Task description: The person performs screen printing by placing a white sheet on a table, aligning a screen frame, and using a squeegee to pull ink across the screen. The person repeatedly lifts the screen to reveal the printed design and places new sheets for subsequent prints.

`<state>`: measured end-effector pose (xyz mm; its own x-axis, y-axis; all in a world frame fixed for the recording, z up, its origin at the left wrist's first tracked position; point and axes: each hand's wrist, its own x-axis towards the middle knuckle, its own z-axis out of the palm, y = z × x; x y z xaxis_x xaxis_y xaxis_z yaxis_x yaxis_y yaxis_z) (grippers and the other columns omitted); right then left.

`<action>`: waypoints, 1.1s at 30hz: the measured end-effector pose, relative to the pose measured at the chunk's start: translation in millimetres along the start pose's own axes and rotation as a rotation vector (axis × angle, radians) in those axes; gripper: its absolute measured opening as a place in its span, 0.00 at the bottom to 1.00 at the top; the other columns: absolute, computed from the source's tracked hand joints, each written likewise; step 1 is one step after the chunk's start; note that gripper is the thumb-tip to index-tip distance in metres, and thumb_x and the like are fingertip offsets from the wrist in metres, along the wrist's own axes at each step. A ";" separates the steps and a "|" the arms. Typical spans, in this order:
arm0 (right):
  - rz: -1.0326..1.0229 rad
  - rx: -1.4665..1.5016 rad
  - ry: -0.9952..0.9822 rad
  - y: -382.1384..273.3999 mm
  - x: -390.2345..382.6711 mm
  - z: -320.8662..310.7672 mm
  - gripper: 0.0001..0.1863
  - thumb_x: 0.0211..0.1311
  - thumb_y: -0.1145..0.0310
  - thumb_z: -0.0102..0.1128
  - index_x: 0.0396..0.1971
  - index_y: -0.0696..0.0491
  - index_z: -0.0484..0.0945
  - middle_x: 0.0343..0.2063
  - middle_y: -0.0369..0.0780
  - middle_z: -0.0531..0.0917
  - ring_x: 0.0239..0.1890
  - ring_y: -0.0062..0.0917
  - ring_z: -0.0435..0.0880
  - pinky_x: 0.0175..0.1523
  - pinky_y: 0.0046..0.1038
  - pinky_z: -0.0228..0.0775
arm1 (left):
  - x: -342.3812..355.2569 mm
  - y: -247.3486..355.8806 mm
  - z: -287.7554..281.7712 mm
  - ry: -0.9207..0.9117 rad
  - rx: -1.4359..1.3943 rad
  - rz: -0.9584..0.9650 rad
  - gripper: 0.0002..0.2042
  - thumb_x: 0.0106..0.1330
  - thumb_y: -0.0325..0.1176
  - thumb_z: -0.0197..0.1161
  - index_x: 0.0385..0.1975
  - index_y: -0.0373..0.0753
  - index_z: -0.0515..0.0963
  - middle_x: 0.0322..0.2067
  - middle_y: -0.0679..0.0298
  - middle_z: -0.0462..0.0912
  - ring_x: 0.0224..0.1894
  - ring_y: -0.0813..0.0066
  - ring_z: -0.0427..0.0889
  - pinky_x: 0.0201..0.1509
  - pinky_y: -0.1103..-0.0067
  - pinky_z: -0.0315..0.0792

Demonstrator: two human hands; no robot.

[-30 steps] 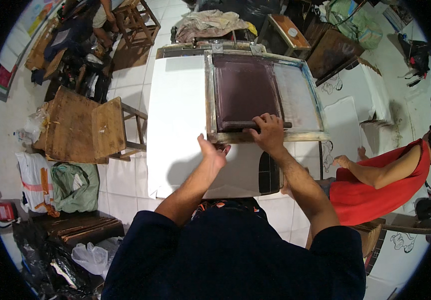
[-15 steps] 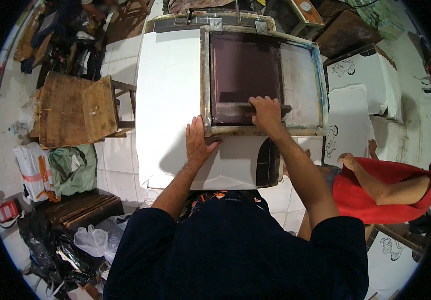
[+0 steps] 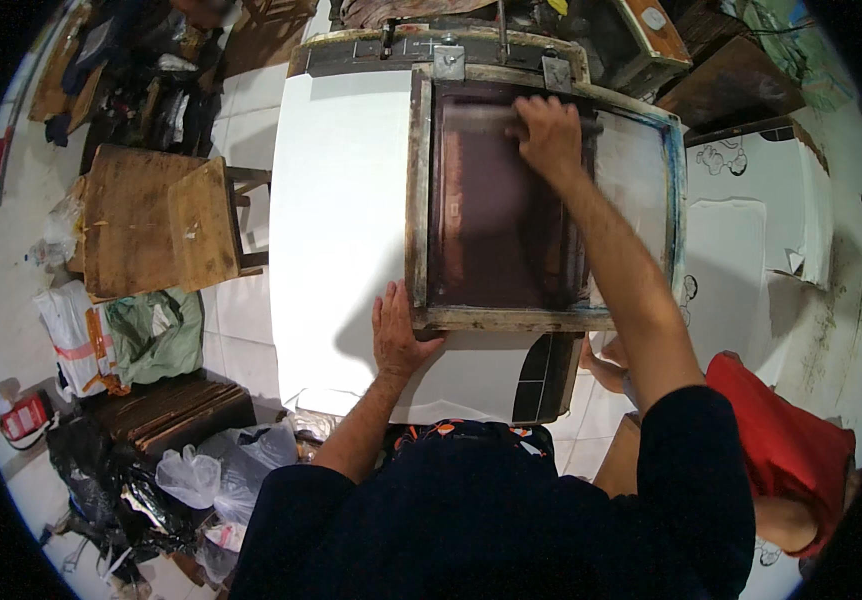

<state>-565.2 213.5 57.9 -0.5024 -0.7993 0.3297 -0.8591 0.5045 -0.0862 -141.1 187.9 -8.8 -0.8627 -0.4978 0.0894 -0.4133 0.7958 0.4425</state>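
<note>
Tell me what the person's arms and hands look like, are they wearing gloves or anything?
No gloves. Both the left hand and the right hand are bare, with no rings or watch that I can see. The forearms are bare too. Dark navy short sleeves cover the upper arms, part of a dark navy shirt.

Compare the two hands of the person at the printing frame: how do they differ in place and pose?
The left hand lies flat and open at the near left corner of the wooden screen frame, while the right hand is curled around the squeegee at the far end of the dark mesh. The left arm is bent and short; the right arm is stretched far forward. Both touch the same frame setup.
</note>
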 end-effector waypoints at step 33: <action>-0.151 0.054 -0.110 -50.6 -89.5 -30.1 0.20 0.54 0.66 0.74 0.49 0.43 0.83 0.46 0.35 0.83 0.54 0.33 0.80 0.56 0.42 0.69 | -0.4 0.3 1.1 0.011 0.005 0.028 0.59 0.48 0.53 0.82 0.74 0.27 0.53 0.71 0.42 0.62 0.77 0.47 0.58 0.80 0.51 0.48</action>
<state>-473.8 269.3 61.1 -0.3724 -0.8969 0.2384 -0.9281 0.3602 -0.0944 -141.2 188.7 -9.7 -0.8709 -0.4787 0.1115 -0.3902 0.8112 0.4356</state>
